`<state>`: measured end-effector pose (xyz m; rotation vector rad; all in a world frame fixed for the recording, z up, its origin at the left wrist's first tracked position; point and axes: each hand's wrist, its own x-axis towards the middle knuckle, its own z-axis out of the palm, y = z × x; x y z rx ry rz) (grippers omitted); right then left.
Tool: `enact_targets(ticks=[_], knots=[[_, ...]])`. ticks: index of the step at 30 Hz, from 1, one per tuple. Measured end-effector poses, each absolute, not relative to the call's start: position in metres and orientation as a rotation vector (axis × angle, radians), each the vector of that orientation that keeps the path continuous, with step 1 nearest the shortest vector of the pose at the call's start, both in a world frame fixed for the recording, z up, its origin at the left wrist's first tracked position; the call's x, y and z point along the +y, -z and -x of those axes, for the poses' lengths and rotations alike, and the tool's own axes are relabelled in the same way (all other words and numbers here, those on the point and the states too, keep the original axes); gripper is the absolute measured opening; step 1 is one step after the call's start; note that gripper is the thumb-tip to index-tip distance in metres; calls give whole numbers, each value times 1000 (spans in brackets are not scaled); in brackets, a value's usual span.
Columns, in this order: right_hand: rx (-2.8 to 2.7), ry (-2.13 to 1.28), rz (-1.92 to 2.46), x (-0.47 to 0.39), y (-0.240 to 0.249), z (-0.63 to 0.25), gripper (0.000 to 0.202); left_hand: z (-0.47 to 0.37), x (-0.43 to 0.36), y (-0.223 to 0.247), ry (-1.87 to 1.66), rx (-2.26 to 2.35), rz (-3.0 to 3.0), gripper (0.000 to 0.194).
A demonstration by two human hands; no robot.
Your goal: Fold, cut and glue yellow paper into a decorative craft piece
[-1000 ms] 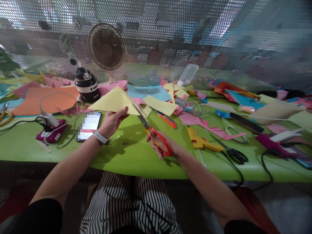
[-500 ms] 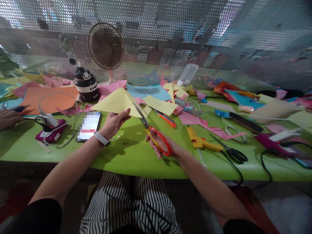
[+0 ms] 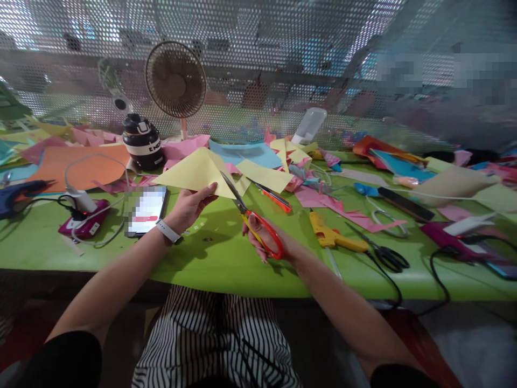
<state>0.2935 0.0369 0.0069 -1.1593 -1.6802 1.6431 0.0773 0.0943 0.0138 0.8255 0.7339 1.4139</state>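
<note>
A yellow paper sheet is forming a wide, peaked shape just left of the centre of the frame, its long axis running across the picture and dipping slightly toward the right. The left hand is gripping its lower edge near the right end, the thumb lying on top; most of the paper is spreading up and to the left of that pinch. This hand is the nearer one to the sheet, and is the one touching it.

Just right of the thumb, the red-and-yellow scissors are slanting across the right end of the paper, tips pointing to the upper left, handles to the lower right. The right hand is grasping them, its fingers wrapping around the handles, below and to the right of the sheet. Whether the paper is sitting between the blades is impossible to tell.

Farther out, a second yellow piece is lying to the right of the blades, with an orange-handled cutter beside it. A lit phone is resting left of the wrist, and a yellow glue gun is lying right of centre on the green tabletop.
</note>
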Motion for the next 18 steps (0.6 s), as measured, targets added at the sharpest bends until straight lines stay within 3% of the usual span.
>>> enact_targets(ticks=[13,18], knots=[[-1690,-1601,1133,37,-7,-293,55,-78,88,-19,-1372,723,-854,30],[-1689,-1615,1149,39,-4,-293,63,-75,90,-17,-1353,751,-857,29]])
